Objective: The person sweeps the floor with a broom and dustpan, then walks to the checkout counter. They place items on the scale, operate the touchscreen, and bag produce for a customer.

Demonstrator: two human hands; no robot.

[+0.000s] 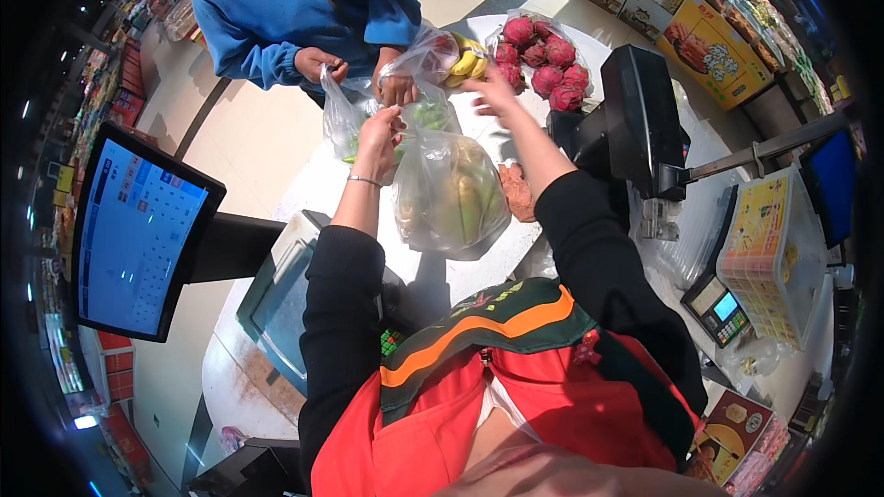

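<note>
My left hand (378, 141) has its fingers bent at the top of a clear plastic bag (452, 193) of long, pale green produce; the bag stands on the white counter (297, 186). My right hand (498, 98), slightly blurred, reaches out with its fingers apart beside yellow bananas (468, 59) in a plastic bag. Across from me, a person in a blue top (297, 7) has both hands at a clear bag with green vegetables (427, 112). Red dragon fruits (545, 62) lie in another bag at the counter's far right.
A monitor (141, 231) stands on the left beside a scale-like device (276, 304). On the right are a black display (639, 121), a card terminal (718, 307), a plastic bin (766, 255) and stacked boxes (718, 48). A reddish-brown object (516, 193) touches the produce bag's right side.
</note>
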